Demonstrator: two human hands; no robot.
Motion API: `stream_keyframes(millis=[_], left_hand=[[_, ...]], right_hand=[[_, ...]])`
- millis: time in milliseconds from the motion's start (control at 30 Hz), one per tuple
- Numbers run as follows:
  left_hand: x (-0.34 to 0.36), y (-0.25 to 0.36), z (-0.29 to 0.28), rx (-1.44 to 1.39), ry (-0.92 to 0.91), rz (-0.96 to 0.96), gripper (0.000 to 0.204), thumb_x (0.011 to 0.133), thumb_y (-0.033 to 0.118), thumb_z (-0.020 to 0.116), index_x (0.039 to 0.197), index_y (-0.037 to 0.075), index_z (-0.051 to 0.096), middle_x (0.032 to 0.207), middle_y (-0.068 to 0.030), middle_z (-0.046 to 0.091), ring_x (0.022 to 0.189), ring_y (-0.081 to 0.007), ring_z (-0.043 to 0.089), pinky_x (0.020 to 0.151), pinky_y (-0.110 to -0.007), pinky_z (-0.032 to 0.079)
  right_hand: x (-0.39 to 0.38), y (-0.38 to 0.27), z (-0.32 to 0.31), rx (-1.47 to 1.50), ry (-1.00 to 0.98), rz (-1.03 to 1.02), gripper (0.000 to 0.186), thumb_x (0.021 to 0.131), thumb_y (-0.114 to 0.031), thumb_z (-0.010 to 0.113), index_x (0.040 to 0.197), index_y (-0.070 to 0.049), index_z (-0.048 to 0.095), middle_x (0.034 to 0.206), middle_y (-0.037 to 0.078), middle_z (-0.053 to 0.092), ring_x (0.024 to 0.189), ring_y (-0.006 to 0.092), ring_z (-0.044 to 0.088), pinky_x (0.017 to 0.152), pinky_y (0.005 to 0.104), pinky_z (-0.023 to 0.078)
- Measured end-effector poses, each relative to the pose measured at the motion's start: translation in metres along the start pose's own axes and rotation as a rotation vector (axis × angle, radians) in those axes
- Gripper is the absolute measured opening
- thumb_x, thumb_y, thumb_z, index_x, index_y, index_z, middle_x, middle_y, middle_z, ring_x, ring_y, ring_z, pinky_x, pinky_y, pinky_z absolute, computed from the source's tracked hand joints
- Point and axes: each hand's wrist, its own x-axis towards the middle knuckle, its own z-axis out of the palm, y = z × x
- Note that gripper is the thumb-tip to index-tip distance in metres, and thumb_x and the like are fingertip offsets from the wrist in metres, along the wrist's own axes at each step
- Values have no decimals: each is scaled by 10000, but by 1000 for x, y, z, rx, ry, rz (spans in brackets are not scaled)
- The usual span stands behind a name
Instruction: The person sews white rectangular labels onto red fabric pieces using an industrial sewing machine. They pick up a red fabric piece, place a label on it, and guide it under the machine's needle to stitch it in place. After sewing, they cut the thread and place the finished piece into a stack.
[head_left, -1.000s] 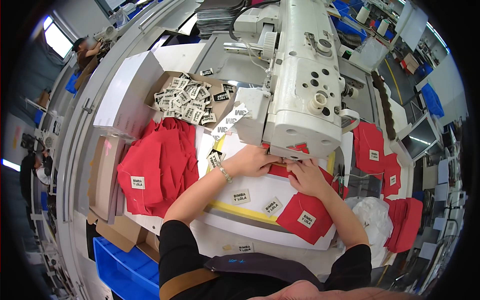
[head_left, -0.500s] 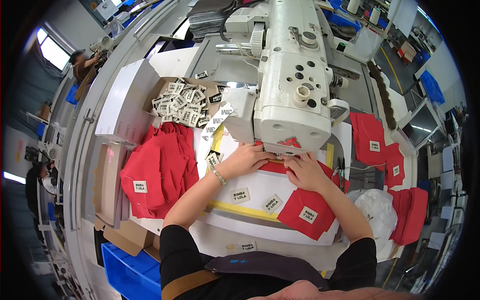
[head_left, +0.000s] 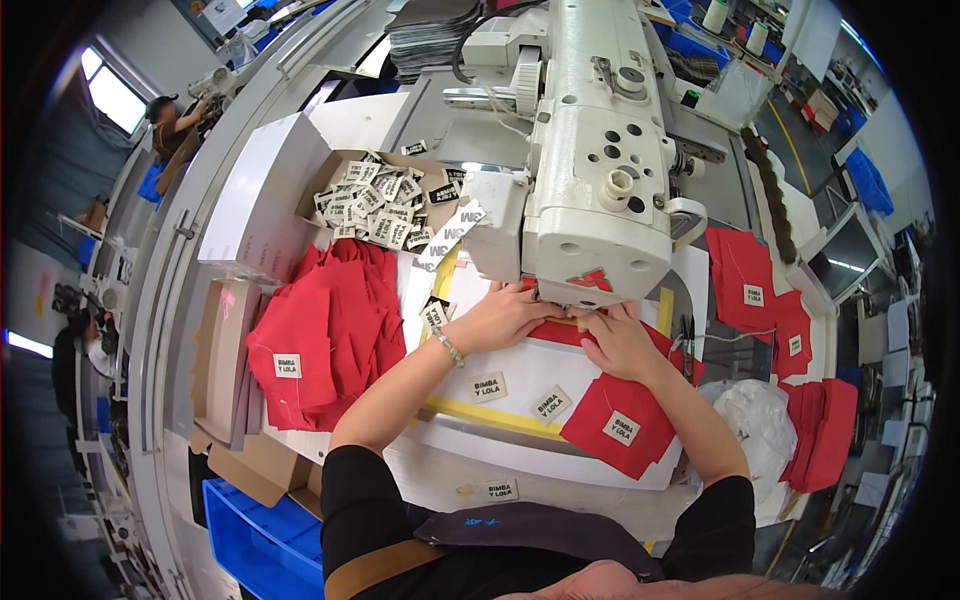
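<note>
A white sewing machine [head_left: 590,240] stands in the middle, its head over a red fabric piece [head_left: 560,333]. My left hand [head_left: 503,318], a beaded bracelet at its wrist, presses fingers together on the fabric just left of the needle area. From the right, my right hand [head_left: 618,336] bends its fingers onto the same fabric, close to the left fingertips. The machine head partly hides the fingertips and the sewing spot. Nearer me lie a loose pale label [head_left: 488,387], a second label [head_left: 550,404], and a red piece with a label on it [head_left: 618,425].
At left are a heap of red fabric pieces [head_left: 325,340], an open box of labels [head_left: 375,205] and a tall white box [head_left: 262,200]. To the right lie thread snips [head_left: 687,340], a clear plastic bag [head_left: 752,420] and stacked red pieces [head_left: 820,430]. A blue bin [head_left: 265,545] sits lower left.
The whole view has shifted slightly, so the machine and table appear a little farther right. Both hands stay at the fabric under the machine head, with little visible movement.
</note>
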Motion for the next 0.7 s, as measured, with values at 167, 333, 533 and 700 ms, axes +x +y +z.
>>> stream_keyframes(millis=[167,333,533,700], left_hand=[[0,-2,-1,4,-24,11,296,880,156,604,1155,234,678,1252,6,606,1209,-220,492,1048,-467,241],[1,-2,-2,-7,-15,19,302,878,160,614,1160,245,680,1230,5,623,1191,-221,503,1027,-458,259],[2,-3,-1,-27,-47,-14,331,872,144,625,1173,270,681,1205,-9,644,1131,-236,544,985,-452,299],[5,-3,-3,-72,-138,-60,352,871,136,612,1186,282,671,1220,-4,641,1157,-248,528,974,-473,303]], right_hand=[[0,-1,0,-8,-2,-9,207,820,-174,634,984,-98,532,1099,2,629,1043,238,508,890,408,356],[0,-1,-1,-13,2,-16,206,825,-183,632,987,-101,533,1125,2,632,1044,238,508,887,407,354],[-1,-1,1,-61,23,-51,228,821,-205,647,1003,-108,550,1163,7,637,1057,234,510,878,403,357],[-4,1,4,-79,47,-73,238,816,-218,657,1014,-114,576,1176,9,637,1058,225,520,866,399,364]])
